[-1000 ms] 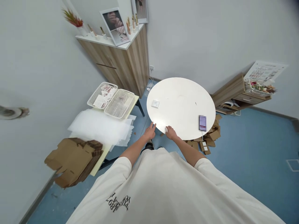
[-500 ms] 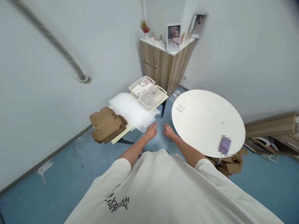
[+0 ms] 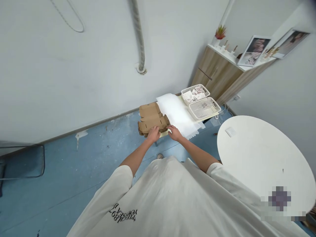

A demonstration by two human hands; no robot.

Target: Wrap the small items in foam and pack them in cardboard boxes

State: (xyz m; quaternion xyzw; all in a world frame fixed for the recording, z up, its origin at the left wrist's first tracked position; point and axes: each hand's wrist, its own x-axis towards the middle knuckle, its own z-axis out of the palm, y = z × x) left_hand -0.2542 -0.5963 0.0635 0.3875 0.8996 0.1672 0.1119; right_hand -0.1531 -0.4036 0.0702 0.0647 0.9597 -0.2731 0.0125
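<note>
A stack of flattened cardboard boxes point(image 3: 151, 113) lies at the near end of the narrow side table. My left hand point(image 3: 154, 134) rests at the front edge of the top box, its fingers stretched over the brown board. At the stack's right corner, the fingertips of my right hand point(image 3: 174, 133) touch the board's edge, thumb and fingers apart. Neither hand has lifted anything. Beside the stack, white foam sheets point(image 3: 174, 112) lie in a layered pile just beyond my right hand.
Farther along the side table stand a white basket of small packets and cards point(image 3: 195, 93) and another basket with clear items point(image 3: 204, 108). A white oval table point(image 3: 259, 154) at right carries a small white packet point(image 3: 230, 132). A wooden cabinet point(image 3: 219, 75) fills the corner; a black metal frame point(image 3: 43, 161) is far left.
My view has swung left, from the oval table to the side table. Both hands have moved from the oval table's edge across to the stack of cardboard boxes and now touch it.
</note>
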